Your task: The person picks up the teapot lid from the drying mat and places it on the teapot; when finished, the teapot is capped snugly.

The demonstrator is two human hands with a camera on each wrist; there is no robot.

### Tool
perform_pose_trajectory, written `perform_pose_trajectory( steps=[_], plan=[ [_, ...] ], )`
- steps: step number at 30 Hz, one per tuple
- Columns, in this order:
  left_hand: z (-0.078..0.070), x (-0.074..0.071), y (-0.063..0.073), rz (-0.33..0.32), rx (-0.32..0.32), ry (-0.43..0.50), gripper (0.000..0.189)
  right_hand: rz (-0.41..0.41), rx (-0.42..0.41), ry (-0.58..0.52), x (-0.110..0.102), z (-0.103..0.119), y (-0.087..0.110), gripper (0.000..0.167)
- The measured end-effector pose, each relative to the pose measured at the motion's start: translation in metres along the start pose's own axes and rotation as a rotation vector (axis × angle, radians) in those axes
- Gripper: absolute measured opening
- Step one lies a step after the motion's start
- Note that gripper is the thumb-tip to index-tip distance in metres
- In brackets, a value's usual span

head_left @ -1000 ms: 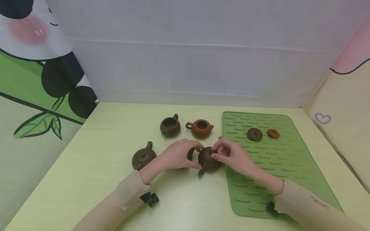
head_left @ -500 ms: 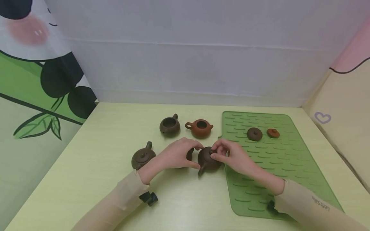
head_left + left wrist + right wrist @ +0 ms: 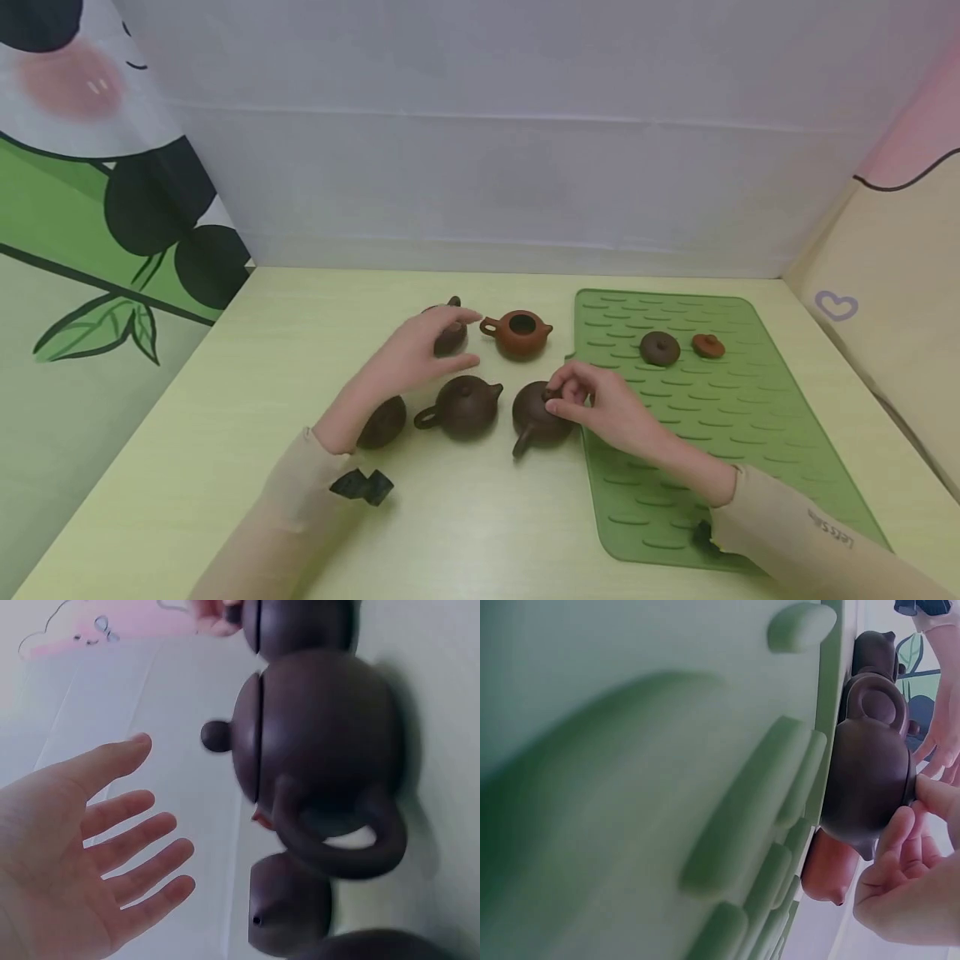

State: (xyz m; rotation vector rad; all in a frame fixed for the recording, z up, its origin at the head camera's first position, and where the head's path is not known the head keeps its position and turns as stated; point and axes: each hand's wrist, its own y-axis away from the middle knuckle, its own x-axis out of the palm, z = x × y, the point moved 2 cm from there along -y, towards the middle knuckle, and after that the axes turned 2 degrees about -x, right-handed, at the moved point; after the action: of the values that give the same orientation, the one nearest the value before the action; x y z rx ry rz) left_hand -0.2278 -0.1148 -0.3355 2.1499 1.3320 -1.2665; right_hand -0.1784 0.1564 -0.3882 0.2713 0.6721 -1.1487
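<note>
Brown clay pot (image 3: 531, 417) at the left edge of the mat (image 3: 675, 483): the right hand (image 3: 609, 410) pinches its knob (image 3: 549, 395). Beside it on the tabletop (image 3: 480, 517) stands a second pot (image 3: 467, 410); near that, the left hand (image 3: 408, 354) hangs spread. Farther sit a red pot (image 3: 522, 344) and, toward the mat's far edge, two lids (image 3: 660, 349).

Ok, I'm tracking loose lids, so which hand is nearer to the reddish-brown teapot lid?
Right. The right hand, pinching a dark brown teapot knob, is left of the reddish-brown teapot lid and closer to the person; the left hand is much farther left.
</note>
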Motion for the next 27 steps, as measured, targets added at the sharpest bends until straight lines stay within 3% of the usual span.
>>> perform_pose_trajectory(
  steps=[5,10,21,27],
  plan=[
    [0.020,-0.018,0.001,-0.067,-0.051,0.055,0.062,-0.003,-0.005,0.004,0.001,0.000,0.000,0.018],
    [0.044,-0.026,0.002,-0.097,-0.142,0.079,0.067,-0.015,-0.002,0.008,0.000,0.000,0.000,0.017],
    [0.078,-0.021,0.010,-0.035,-0.333,0.127,0.073,-0.012,0.008,0.003,0.000,0.000,0.000,0.018],
    [0.088,-0.017,0.009,0.002,-0.363,0.154,0.071,-0.009,0.025,0.004,-0.001,0.002,0.001,0.017]
  ],
)
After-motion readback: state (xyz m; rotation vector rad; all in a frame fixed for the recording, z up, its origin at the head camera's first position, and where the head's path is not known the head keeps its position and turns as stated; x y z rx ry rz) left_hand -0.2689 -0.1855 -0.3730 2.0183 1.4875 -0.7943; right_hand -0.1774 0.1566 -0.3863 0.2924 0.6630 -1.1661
